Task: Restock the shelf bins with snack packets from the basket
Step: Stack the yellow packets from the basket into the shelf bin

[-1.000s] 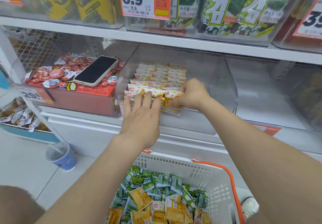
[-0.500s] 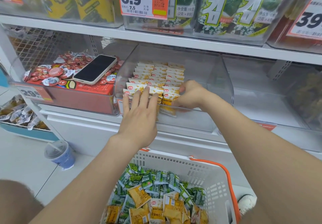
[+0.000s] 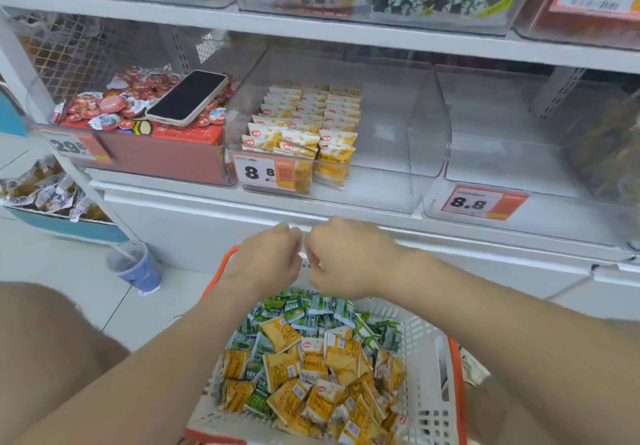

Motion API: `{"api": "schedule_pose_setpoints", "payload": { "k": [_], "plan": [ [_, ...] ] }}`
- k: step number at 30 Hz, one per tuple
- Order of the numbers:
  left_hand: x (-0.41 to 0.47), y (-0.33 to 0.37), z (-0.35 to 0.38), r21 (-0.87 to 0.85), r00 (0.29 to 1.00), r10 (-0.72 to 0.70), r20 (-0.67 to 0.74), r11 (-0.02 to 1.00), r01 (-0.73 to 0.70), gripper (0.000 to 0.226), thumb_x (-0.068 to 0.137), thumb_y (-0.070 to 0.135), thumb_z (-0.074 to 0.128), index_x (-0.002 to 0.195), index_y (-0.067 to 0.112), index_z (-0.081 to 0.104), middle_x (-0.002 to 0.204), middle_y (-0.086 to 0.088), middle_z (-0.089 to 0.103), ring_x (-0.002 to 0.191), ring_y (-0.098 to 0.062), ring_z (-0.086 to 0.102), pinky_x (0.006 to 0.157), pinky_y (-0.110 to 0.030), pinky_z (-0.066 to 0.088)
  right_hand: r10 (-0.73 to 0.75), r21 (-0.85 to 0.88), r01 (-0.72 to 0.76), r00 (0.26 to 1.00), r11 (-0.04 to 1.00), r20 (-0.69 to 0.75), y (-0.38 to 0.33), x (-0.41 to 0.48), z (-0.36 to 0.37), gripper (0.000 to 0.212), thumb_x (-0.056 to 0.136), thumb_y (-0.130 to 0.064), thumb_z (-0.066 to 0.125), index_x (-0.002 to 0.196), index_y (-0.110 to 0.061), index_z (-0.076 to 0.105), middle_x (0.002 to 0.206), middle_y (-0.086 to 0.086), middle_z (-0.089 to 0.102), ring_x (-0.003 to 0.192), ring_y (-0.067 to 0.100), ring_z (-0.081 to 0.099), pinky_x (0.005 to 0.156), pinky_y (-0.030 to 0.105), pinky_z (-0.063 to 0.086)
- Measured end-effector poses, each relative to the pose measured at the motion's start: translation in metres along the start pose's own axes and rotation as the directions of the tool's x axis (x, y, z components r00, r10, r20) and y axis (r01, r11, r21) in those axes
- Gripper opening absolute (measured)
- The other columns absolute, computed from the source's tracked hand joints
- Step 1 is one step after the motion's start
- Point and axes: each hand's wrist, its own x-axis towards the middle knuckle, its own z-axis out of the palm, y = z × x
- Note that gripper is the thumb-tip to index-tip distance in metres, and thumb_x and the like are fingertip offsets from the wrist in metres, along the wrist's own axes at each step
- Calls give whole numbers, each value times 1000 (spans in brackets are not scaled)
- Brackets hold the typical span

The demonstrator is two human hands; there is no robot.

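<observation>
While above basket (image 3: 426, 358), hands (image 3: 268, 259) (image 3: 348, 259) curled, side by side.

On my feed the left forearm (image 3: 156, 375) and right forearm (image 3: 502, 333) are bare from the frame's lower corners to the wrists. The left hand (image 3: 266, 261) and right hand (image 3: 346, 261) are bare too, with blurred edges. A bare leg (image 3: 52, 340) fills the lower left corner.

Both bare forearms angle in from the lower corners and meet in the middle. The left hand (image 3: 268, 261) and right hand (image 3: 346, 259) are knuckles-up, side by side, almost touching. Fingers curled under, nothing showing in either one tbh.
</observation>
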Motion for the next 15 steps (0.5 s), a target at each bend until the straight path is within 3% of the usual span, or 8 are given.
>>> {"api": "schedule_pose_setpoints", "payload": {
  "k": [2,4,6,8,11,15],
  "plan": [
    [-11,-3,19,74,963,-44,267,997,25,11,96,25,50,92,23,59,100,-1,67,87,-29,65,73,-39,55,-56,-108,69,992,992,117,-11,-2,23,23,91,-17,55,71,-22,45,73,-1,40,58,17,45,50,27,32],
    [-22,-10,43,155,874,-84,478,988,11,16,101,20,46,90,19,58,101,-5,69,89,-27,64,77,-38,54,-84,-204,120,980,972,179,-18,1,42,16,92,-14,54,77,-19,51,75,1,46,57,17,47,49,27,34],
    [-31,-21,70,212,789,-119,603,977,-16,19,100,14,45,96,14,64,99,-5,67,90,-28,66,81,-41,58,-91,-235,145,970,961,226,-19,6,55,18,94,-13,54,77,-19,49,75,0,48,58,16,47,49,28,37],
    [-37,-29,91,218,702,-139,699,976,-24,24,99,9,48,114,12,68,107,-4,67,91,-26,65,82,-38,57,-92,-244,164,955,956,282,-17,11,61,18,95,-11,53,79,-19,50,78,0,48,58,16,47,48,28,37],
    [-42,-31,112,217,598,-146,788,975,-47,45,101,5,51,145,12,49,133,-10,58,100,-25,60,78,-35,51,-83,-267,190,927,945,365,-11,19,67,10,95,-7,54,94,-15,60,82,1,50,58,15,48,44,27,34],
    [-48,-34,141,235,633,-61,772,952,-195,81,92,-5,59,160,22,25,160,-7,30,131,-38,50,93,-46,54,-74,-274,209,899,939,431,-8,29,71,9,94,-6,56,95,-13,62,83,1,51,57,14,47,43,27,33]
  ]
}}
